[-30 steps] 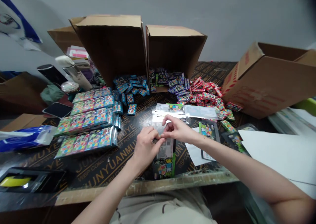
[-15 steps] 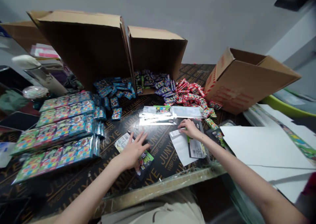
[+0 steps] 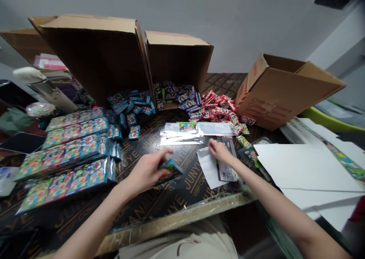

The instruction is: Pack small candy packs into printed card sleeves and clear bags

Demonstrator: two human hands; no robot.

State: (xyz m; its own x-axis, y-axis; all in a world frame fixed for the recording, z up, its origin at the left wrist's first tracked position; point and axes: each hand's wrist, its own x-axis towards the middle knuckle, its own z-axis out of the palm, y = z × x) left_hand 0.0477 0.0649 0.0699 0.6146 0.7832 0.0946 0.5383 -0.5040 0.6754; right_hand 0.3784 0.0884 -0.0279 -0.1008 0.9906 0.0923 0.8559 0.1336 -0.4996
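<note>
My left hand [image 3: 146, 169] is closed around a flat printed packet [image 3: 173, 166], dark with green and blue, held tilted just above the table. Part of the packet is hidden by the fingers. Farther right, my right hand [image 3: 220, 151] pinches the upper edge of a white paper sheet [image 3: 209, 169]. Beside and partly under that hand lie dark flat packets with a white printed label [image 3: 227, 173]. Shiny clear plastic sleeves [image 3: 182, 137] lie just beyond both hands, a colourful printed strip showing in one.
Long multi-packs of sachets [image 3: 68, 179] are lined up at left. Loose blue [image 3: 131, 103], purple [image 3: 188, 101] and red sachets [image 3: 218, 107] are heaped by two tipped cardboard boxes [image 3: 179, 38]. Another carton [image 3: 270, 95] stands right, behind white card sheets [image 3: 308, 166].
My left hand has lifted the flat packet off the table and tilted it, its fingers now curled round it. My right hand's fingers have drawn together at the paper's edge.
</note>
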